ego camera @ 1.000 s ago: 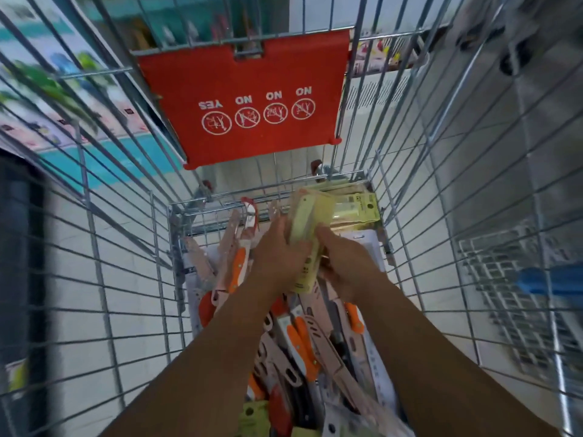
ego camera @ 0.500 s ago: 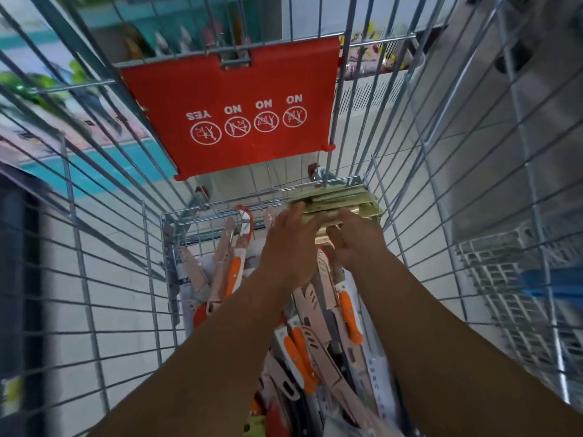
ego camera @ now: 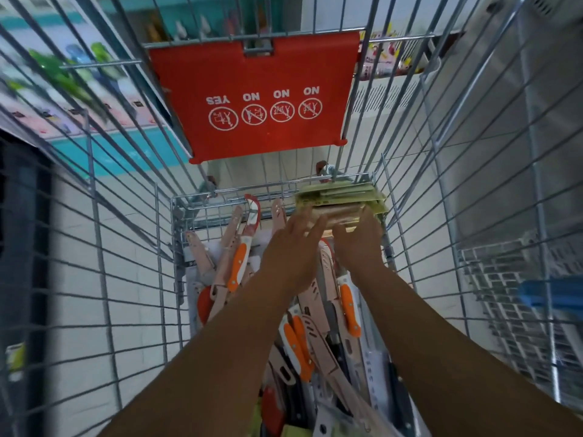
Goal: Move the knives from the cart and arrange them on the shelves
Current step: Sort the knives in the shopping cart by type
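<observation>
Reached deep into the silver wire cart [ego camera: 132, 279]: left hand [ego camera: 291, 247] and right hand [ego camera: 358, 244], fingers [ego camera: 310, 222] straight, touched the stacked yellow-green packs [ego camera: 342, 200]; orange-handled pink-sheathed knives [ego camera: 296, 345] heaped below the fingers.

Wire-mesh metal shopping cart [ego camera: 176, 279] holds a jumbled pile of carded knives [ego camera: 318, 313]: orange-handled and pink sheathed, overlapping, mostly lengthwise along the floor. Stack of flat yellow-green knife packs [ego camera: 342, 198] sits at the far right corner, against the end wall.

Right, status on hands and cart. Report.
Both hands at green packs, far end of cart: left hand open, right hand grip unclear. Knives loose below. Nothing blocking.
</observation>
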Tool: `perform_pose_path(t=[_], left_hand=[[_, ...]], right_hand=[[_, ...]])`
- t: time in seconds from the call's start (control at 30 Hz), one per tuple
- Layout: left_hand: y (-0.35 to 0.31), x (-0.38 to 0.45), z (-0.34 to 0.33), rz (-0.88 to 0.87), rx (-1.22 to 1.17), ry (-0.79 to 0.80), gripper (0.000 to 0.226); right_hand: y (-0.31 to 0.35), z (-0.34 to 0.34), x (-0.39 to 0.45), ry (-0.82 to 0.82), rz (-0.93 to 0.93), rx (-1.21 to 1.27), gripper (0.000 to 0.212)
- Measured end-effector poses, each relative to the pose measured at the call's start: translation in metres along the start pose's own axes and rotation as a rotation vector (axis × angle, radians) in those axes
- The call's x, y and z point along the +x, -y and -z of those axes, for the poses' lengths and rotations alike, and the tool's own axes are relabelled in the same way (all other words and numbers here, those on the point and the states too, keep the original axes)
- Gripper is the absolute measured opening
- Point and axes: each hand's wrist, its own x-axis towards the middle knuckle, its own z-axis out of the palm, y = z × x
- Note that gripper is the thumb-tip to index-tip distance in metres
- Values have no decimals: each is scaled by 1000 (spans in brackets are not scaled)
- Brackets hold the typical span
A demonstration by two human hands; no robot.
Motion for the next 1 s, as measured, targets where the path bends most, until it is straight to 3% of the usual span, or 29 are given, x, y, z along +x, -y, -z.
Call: perform_pose_path(t=[0.1, 0.3, 0.43, 0.5, 0.57, 0.63, 0.8, 0.9, 1.0], left_hand=[[3, -28, -5, 40, 56, -75, 75], [6, -96, -25, 172, 81, -130, 68], [4, -149, -43, 248, 82, -38, 71], [4, -173, -52, 288, 69, 34, 73], [2, -194, -60, 327, 35, 60, 72], [-2, -210, -64, 375, -2, 80, 74], [-15, -238, -77, 570, -162, 154, 99], [-20, -248, -90, 671, -242, 229, 99], [-21, -255, -104, 714, -214, 195, 100]], right_hand=[[-2, 4, -27, 26, 130, -103, 65], [-33, -4, -97, 164, 378, -283, 61], [-58, -6, -148, 299, 437, -426, 59], [-70, -3, -169, 374, 460, -480, 68], [-81, 2, -184, 464, 432, -513, 63], [-92, 5, -195, 527, 380, -527, 72], [-104, 7, -218, 498, 261, -584, 81], [-115, 7, -228, 524, 225, -659, 78], [-129, 7, -231, 617, 227, -752, 78]])
